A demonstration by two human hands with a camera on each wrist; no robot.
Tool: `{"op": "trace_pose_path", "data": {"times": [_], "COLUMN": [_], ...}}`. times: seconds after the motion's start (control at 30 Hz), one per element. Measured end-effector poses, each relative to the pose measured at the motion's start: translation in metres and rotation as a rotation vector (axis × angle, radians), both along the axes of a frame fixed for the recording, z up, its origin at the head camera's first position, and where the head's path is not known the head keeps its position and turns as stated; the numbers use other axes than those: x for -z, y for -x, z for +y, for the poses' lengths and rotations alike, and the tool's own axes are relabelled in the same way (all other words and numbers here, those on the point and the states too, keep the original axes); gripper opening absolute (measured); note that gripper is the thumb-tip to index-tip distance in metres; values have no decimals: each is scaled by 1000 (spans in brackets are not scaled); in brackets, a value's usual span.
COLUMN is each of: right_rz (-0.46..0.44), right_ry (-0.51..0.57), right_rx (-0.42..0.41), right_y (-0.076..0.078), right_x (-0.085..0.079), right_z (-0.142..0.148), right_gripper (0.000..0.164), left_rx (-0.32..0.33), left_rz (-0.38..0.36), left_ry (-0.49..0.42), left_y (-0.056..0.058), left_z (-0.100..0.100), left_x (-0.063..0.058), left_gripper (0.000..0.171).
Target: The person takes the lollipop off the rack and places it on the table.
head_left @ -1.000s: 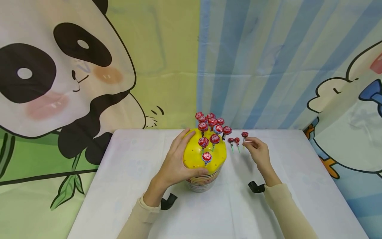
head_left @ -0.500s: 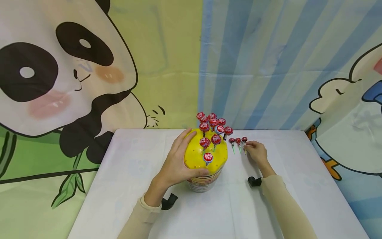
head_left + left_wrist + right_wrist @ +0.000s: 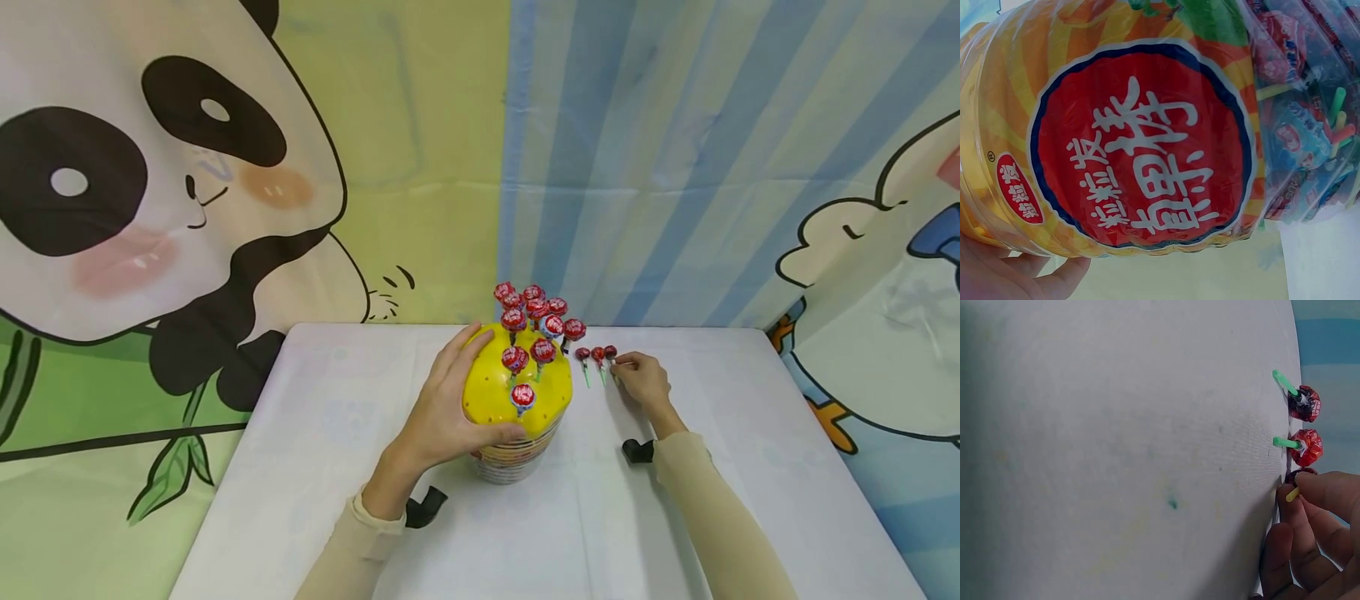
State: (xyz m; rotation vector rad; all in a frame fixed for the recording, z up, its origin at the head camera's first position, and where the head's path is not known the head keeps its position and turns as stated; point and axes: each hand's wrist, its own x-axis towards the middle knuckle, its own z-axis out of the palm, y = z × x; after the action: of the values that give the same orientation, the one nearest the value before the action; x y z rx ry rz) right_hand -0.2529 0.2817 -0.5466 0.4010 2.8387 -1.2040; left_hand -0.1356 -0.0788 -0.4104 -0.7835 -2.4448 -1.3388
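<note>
My left hand [image 3: 441,417] grips the side of a clear plastic candy jar with a yellow lid [image 3: 487,404], thumb at the front and fingers around the far left. Several red-wrapped lollipops [image 3: 542,351] stand upright in holes in the lid. In the left wrist view, the jar's orange and red label [image 3: 1147,150] fills the middle, with more wrapped lollipops inside. My right hand [image 3: 645,385] pinches a dark red lollipop [image 3: 611,352] with a yellow stick [image 3: 1293,494], low at the table. Beside it lie two green-stick lollipops [image 3: 582,354].
The white-covered table [image 3: 360,375] ends at its back edge against a cartoon-printed curtain [image 3: 420,125]. The lollipop row lies near that back edge, right of the jar. Black wrist mounts [image 3: 425,507] stick out inward from both wrists.
My right hand has lowered its lollipop to the table and shifted it slightly left, alongside the two lying there. My left hand keeps its hold on the jar.
</note>
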Motion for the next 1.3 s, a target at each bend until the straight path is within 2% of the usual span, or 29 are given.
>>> {"op": "trace_pose_path", "data": {"times": [0.37, 0.67, 0.8, 0.93, 1.0, 1.13, 1.3], "right_rz": [40, 101, 211, 327, 389, 510, 560], "right_ry": [7, 55, 95, 170, 205, 344, 528], "right_rx": [-43, -44, -67, -117, -164, -297, -460], "right_y": [-3, -16, -28, -45, -54, -72, -87], "right_x": [-2, -19, -41, -71, -87, -118, -143], "right_z": [4, 5, -4, -23, -33, -53, -73], "right_gripper": [33, 34, 32, 29, 26, 23, 22], "left_rx": [0, -13, -8, -9, -8, -7, -7], "left_rz": [21, 42, 35, 26, 24, 24, 32], "left_ry": [1, 8, 4, 3, 2, 0, 2], "left_y": [0, 1, 0, 0, 0, 0, 1], "left_z": [0, 1, 1, 1, 0, 1, 1], "left_x": [0, 1, 1, 1, 0, 0, 1], "left_gripper": [109, 111, 111, 111, 111, 111, 111]}}
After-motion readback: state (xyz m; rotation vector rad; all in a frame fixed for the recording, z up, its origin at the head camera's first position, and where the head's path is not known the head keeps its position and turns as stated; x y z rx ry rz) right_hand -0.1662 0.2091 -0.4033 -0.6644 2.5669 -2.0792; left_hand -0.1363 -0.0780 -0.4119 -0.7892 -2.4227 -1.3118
